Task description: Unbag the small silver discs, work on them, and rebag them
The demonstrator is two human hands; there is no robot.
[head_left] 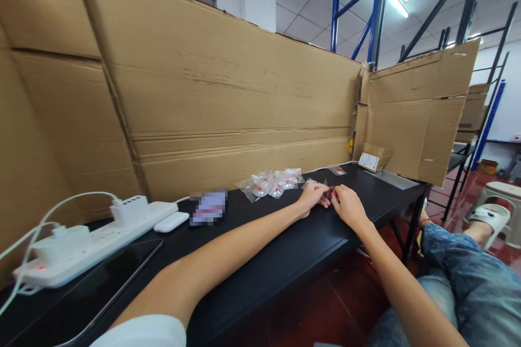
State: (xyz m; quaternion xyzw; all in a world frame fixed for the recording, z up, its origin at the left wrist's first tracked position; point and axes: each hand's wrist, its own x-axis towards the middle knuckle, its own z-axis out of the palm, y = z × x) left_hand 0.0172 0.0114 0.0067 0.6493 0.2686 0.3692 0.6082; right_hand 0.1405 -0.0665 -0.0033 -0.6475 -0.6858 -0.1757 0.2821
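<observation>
My left hand (313,197) and my right hand (348,205) meet above the black table (268,249), fingertips almost touching. Between them is a small dark item with red on it (330,191); the fingers cover most of it, so its kind is unclear. Both hands are closed around it in a pinch. Just behind my left hand lies a small clear bag (310,181), partly hidden. A pile of clear plastic bags with small red and silvery pieces (272,183) lies to the left. One more clear bag with a red piece (337,171) rests farther back.
Cardboard panels (244,92) wall the table's back. At left are a white power strip (101,244) with chargers, a tablet (89,293), a white case (171,222) and a blurred-out phone (209,207). A brown parcel (373,157) stands at the far right corner.
</observation>
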